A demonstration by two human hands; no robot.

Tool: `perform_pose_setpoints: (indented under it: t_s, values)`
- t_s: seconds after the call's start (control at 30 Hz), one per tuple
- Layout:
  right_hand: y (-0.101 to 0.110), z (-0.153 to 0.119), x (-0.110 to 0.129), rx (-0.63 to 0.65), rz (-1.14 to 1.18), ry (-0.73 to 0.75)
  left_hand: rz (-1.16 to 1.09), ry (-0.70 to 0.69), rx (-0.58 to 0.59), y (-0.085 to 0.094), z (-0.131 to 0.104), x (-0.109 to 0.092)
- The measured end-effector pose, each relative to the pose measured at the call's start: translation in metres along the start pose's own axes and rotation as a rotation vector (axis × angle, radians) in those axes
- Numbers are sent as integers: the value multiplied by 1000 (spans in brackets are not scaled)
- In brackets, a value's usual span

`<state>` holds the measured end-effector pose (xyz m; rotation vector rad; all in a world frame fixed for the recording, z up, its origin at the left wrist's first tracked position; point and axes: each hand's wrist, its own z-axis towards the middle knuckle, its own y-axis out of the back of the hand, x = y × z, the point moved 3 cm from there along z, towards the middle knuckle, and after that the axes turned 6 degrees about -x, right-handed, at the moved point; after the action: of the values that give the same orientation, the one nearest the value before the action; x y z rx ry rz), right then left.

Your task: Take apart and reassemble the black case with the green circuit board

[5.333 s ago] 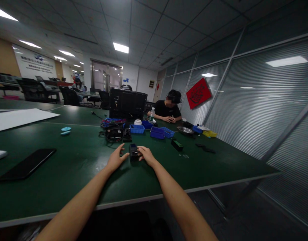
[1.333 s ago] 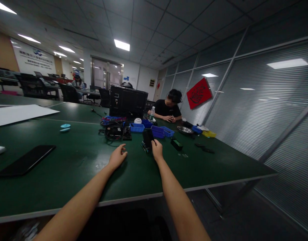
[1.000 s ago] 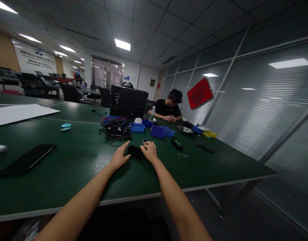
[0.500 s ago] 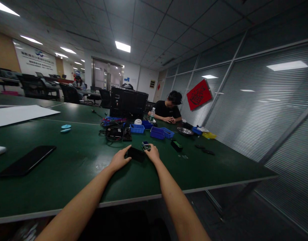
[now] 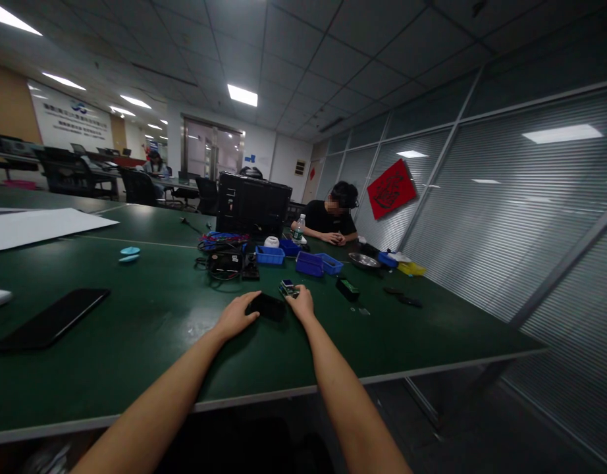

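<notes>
On the green table point(image 5: 160, 342), my left hand point(image 5: 237, 316) grips the left end of a black box-like piece point(image 5: 268, 307) between thumb and fingers. Just right of it, my right hand point(image 5: 301, 303) pinches a small circuit board module point(image 5: 287, 287) with a dark square top. The module sits at the box's upper right corner; whether they touch cannot be made out. Farther right lies a black case with a green board point(image 5: 348, 288), with small clear bits point(image 5: 363, 311) near it.
Blue trays point(image 5: 270, 255), a tangle of cables point(image 5: 225, 241), a monitor point(image 5: 254, 204), a bottle point(image 5: 299, 227) and a metal dish point(image 5: 365, 261) stand behind. A black slab point(image 5: 54, 319) lies left. A person point(image 5: 333, 214) sits across the table.
My left hand's fingers have shifted slightly along the black box. The rest looks nearly the same, apart from a slight shift of the view.
</notes>
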<state>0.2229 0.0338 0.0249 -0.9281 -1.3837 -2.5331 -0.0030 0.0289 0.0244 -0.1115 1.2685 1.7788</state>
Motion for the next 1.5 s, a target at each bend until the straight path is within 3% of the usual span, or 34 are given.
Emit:
perform_pose_setpoints:
  t_s: [0.17,0.33,0.67,0.8,0.97,1.17,1.5]
  values:
    - [4,7,-7,4,59,-82,42,-9,8,-2,0,3]
    - [13,12,-15,58,-29,-136,53,-12,-6,-3,1,6]
    - [13,7,-11,42,-110,-7,-3,38,-33,-2,1,5]
    - [14,9,-13,51,-34,-57,-26,149,-28,-2,1,6]
    - [22,12,-18,40,-81,-165,-12,147,-30,-2,1,10]
    - [19,6,-13,103,-116,-36,20,120,-53,-3,1,13]
    - [10,10,-17,93,-97,6,20,138,-21,-1,0,9]
